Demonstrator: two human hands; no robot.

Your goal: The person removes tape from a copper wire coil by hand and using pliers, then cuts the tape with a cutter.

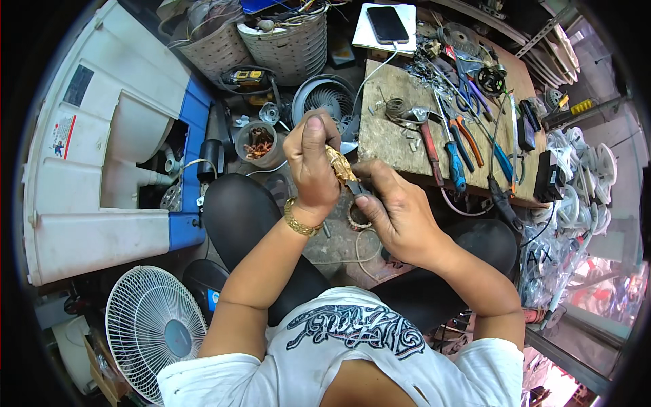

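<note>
My left hand is closed round a bundle of copper wire windings, thumb raised along its upper side. Against the lower end of the bundle sits a small dark metal piece, pinched between thumb and fingers of my right hand. Whether that piece is a tool's tip or part of the wound core, I cannot tell. Both hands meet above the floor between my bent knees. Below them lies a ring-shaped part, partly hidden by my right hand.
To the right, a wooden bench bears pliers, a blue-handled screwdriver and a phone on a cable. A tub of copper scraps stands ahead left. A washing machine body and a fan flank my left.
</note>
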